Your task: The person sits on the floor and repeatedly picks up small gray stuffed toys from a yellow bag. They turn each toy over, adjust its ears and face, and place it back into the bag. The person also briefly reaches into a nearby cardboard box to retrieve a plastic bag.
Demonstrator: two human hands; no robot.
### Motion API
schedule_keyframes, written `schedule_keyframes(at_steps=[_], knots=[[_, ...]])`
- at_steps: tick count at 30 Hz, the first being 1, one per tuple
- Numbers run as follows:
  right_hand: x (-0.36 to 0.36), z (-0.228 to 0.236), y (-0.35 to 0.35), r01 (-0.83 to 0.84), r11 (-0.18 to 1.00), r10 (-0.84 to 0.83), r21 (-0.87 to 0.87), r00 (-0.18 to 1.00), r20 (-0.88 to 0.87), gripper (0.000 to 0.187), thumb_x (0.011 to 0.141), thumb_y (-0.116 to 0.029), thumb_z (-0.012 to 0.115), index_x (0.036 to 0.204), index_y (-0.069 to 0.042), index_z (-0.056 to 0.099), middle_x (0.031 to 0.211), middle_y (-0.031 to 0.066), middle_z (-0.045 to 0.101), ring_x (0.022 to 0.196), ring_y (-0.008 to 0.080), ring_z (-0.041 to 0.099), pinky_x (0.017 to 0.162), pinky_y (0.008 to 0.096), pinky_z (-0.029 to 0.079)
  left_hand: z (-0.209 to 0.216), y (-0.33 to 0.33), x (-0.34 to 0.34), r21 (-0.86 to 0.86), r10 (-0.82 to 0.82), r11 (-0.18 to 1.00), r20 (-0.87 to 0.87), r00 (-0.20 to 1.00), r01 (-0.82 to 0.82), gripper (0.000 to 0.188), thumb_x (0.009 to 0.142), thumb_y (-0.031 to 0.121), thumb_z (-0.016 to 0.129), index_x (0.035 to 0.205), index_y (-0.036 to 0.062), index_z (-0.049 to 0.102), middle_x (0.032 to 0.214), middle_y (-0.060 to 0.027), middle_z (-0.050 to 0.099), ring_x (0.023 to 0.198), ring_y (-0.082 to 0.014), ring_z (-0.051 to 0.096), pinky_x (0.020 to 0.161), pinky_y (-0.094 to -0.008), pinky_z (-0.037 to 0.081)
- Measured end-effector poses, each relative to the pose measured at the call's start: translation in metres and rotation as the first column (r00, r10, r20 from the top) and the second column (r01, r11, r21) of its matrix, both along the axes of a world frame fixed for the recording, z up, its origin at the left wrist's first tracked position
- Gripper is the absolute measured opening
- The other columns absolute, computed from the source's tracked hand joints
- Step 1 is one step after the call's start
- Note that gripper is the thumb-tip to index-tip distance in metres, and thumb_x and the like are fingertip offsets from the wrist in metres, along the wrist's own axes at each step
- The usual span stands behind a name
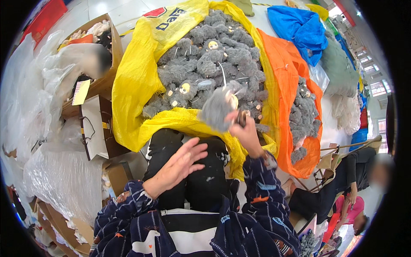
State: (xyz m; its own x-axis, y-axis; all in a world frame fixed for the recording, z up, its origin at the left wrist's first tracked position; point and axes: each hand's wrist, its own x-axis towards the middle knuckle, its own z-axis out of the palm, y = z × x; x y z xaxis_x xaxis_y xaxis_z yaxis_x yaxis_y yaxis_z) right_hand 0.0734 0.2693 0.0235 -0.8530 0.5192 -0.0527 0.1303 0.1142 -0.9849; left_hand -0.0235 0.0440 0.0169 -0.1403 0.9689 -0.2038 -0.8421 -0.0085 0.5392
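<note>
My right hand (247, 132) is closed on a grey plush toy (217, 110), held up over the near edge of a yellow woven sack. The toy is smeared by motion, and a pale strip rises from it. A small dark object (243, 119), perhaps a tool, shows at the same fingers; its kind is unclear. Nothing is in my left hand (180, 165), which hovers above my legs with its fingers stretched out. Straight ahead, the yellow sack (130, 81) lies wide open, filled with a heap of similar fluffy grey plush toys (192, 64) with small pale faces.
An orange sack (284, 64) with more grey plush stands right of the yellow one. At left are a cardboard box (113, 43), a dark paper bag (112, 137) and clear plastic film (60, 184). Blue sacking (295, 30) lies far right; people sit at the lower right.
</note>
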Motion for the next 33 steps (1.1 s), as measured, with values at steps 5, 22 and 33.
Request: schedule_keyframes(at_steps=[5,22,33], knots=[[0.044,0.098,-0.081,-0.546,0.576,0.519,0.608,0.819,0.244,0.024,0.064,-0.006,0.061,0.087,-0.011,0.058,0.074,0.007,0.05,0.058,0.0237,0.052,0.05,0.0297,0.044,0.011,-0.006,0.005,-0.008,-0.009,1.0,0.049,0.999,0.01,0.065,0.085,0.033,0.054,0.135,0.0062,0.021,0.13,-0.0085,0.037,0.116,-0.0182,0.042,0.096,-0.0348,0.036],[0.058,0.016,-0.116,0.226,0.867,-0.26,-0.444,0.965,-0.017,0.031,0.078,-0.012,0.065,0.105,0.002,0.056,0.09,0.0036,0.06,0.075,0.0092,0.056,0.07,0.0226,0.045,-0.007,-0.053,0.05,-0.128,-0.211,0.976,-0.377,0.902,0.175,0.053,0.075,0.005,0.061,0.124,0.0016,0.041,0.116,-0.0052,0.051,0.107,-0.0139,0.047,0.095,-0.0277,0.035],[0.053,0.006,-0.139,0.561,0.665,-0.684,-0.493,0.722,-0.101,0.027,0.087,-0.018,0.055,0.108,0.0,0.054,0.105,0.0048,0.057,0.093,0.0125,0.053,0.081,0.0268,0.042,-0.005,-0.062,0.065,-0.212,-0.199,0.969,-0.379,0.904,0.125,0.058,0.079,0.005,0.062,0.129,0.0034,0.034,0.118,-0.0044,0.05,0.106,-0.0128,0.047,0.092,-0.0268,0.037]])
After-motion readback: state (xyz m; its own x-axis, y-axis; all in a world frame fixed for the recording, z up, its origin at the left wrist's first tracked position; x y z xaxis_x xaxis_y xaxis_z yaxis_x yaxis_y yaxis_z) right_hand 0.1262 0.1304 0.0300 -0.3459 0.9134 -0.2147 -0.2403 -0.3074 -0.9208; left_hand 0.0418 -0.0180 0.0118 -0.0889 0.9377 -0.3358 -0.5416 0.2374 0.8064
